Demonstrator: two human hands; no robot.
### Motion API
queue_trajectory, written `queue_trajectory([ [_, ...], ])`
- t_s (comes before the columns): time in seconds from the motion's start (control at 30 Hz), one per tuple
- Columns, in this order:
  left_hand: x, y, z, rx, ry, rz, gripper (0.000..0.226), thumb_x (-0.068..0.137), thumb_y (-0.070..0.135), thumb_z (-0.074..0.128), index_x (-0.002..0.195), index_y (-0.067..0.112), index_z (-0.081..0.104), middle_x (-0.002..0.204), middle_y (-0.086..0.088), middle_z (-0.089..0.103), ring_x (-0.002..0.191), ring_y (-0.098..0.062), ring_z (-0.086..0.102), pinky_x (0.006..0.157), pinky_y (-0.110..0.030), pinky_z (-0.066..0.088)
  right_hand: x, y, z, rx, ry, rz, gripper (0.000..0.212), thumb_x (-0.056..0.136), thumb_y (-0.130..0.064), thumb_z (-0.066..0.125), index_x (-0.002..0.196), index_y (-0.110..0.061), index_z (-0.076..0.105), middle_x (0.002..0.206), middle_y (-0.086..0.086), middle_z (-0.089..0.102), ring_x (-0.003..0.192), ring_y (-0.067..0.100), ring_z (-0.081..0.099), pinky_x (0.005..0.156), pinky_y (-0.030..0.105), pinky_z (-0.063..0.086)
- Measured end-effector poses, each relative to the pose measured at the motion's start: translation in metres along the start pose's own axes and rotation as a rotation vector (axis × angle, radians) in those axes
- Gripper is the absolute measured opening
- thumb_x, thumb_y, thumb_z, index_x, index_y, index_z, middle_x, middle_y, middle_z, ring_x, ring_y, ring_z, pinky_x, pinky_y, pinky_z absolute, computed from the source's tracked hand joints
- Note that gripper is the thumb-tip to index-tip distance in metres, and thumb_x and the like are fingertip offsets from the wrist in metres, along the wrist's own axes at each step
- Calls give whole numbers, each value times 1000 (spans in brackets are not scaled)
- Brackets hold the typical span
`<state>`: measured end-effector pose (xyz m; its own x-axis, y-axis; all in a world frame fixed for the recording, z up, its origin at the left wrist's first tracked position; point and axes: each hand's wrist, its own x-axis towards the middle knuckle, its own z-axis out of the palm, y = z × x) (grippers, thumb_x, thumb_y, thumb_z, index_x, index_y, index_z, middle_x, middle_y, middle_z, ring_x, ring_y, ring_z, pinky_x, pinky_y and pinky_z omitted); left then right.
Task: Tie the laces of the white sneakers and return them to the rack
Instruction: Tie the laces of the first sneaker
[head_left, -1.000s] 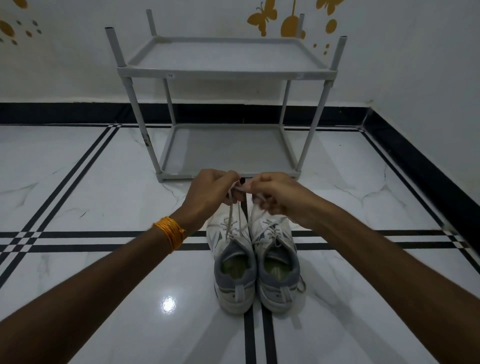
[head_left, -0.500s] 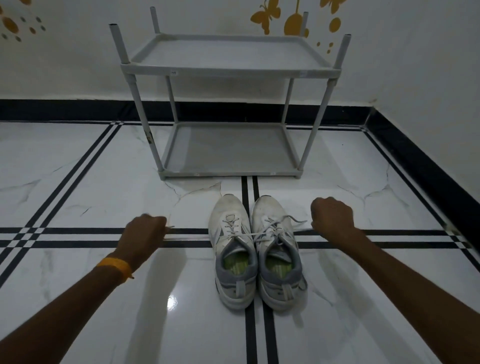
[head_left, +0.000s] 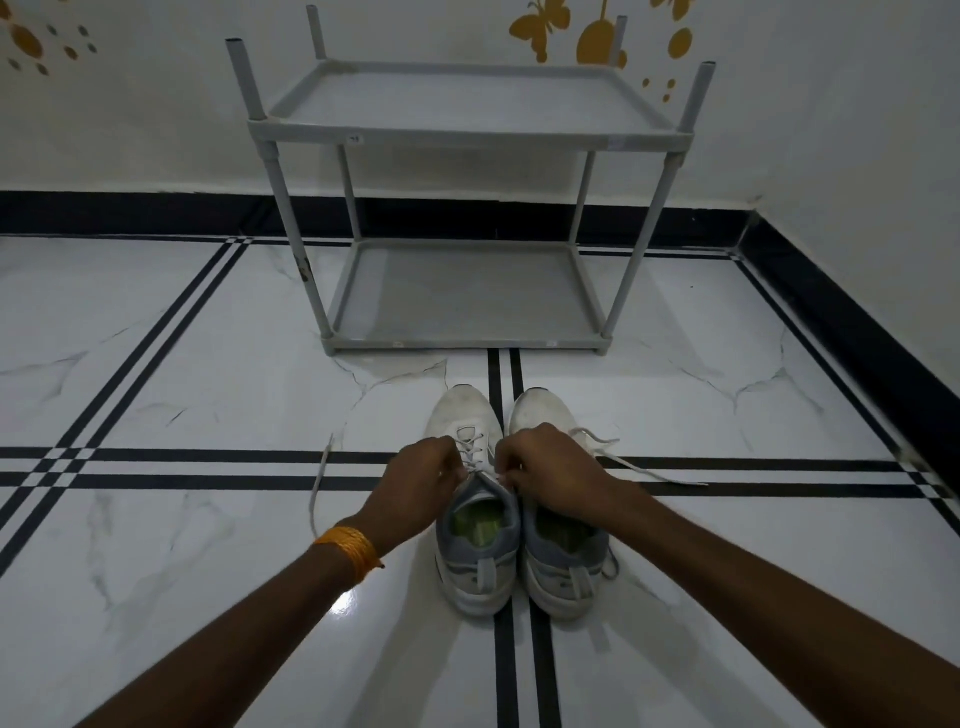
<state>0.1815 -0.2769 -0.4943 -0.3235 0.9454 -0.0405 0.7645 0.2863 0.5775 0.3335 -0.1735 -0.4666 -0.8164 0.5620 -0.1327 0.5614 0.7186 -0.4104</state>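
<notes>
Two white sneakers with grey heels stand side by side on the floor, toes toward the rack: the left sneaker (head_left: 470, 415) and the right sneaker (head_left: 545, 408). My left hand (head_left: 415, 483) and my right hand (head_left: 545, 470) meet over the left sneaker's tongue, each pinching its lace close to the eyelets. One loose lace end (head_left: 319, 483) trails on the floor to the left. The right sneaker's lace (head_left: 639, 467) lies untied on the floor to the right. The grey two-shelf rack (head_left: 467, 140) stands beyond the sneakers, both shelves bare.
White marble floor with black double stripes (head_left: 208, 465) crossing under the sneakers. A black skirting (head_left: 857, 332) runs along the back wall and the right wall. An orange thread band (head_left: 350, 545) circles my left wrist.
Half a second ago my hands were spread wide, pulling the lace ends out to each side. Both have come back together over the left sneaker's tongue.
</notes>
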Motion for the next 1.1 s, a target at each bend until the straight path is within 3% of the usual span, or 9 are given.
queue_trajectory([
  [0.1,-6,-4,-1,-36,-73,20,16,96,21,55,104,7,56,111,-13,67,97,-27,64,87,-36,55,1,5,2,49,34,2,18,81,-4,59,89,-12,73,90,6,74,84,20,66,71,27,47],
  [0.2,-12,-4,-2,104,-162,134,29,95,25,56,118,9,48,117,-10,64,101,-25,64,91,-31,52,0,4,9,-4,48,-9,15,81,-6,55,83,-11,69,87,11,72,82,26,64,65,29,42],
  [0.33,-4,-20,-17,280,-197,296,26,90,8,61,113,13,50,114,-10,64,100,-26,63,85,-30,50,1,8,12,-49,4,-4,12,78,-5,57,76,-13,65,80,11,71,76,26,63,63,32,45],
  [0.47,-5,-20,-20,329,-210,345,29,90,6,61,117,13,51,117,-9,64,99,-24,63,86,-29,49,2,11,13,-62,-15,24,11,78,-6,58,75,-15,64,81,10,71,75,25,63,64,33,47],
  [0.7,-5,-25,-15,315,-183,341,27,90,6,60,114,14,51,115,-7,65,95,-21,63,80,-22,46,7,8,13,32,-56,102,12,79,-4,61,78,-8,71,86,13,74,82,26,68,76,37,56],
  [0.87,-8,-31,-11,311,-144,315,20,91,8,59,108,14,50,109,-7,65,86,-17,60,74,-18,43,9,1,18,1,-84,144,12,80,-6,60,85,-2,71,91,19,72,86,31,68,75,39,57],
  [1.0,-7,-26,-13,335,-163,236,13,95,17,54,108,13,55,106,-7,66,84,-17,57,74,-21,44,6,-1,7,61,-155,190,16,85,-11,60,87,0,72,91,18,73,84,26,67,74,35,53],
  [1.1,-8,-19,-33,173,-220,83,24,98,28,49,91,10,64,91,-5,67,79,-18,57,70,-29,45,2,-2,-16,334,-251,249,26,87,-22,62,88,3,70,89,11,71,80,15,62,75,31,47],
])
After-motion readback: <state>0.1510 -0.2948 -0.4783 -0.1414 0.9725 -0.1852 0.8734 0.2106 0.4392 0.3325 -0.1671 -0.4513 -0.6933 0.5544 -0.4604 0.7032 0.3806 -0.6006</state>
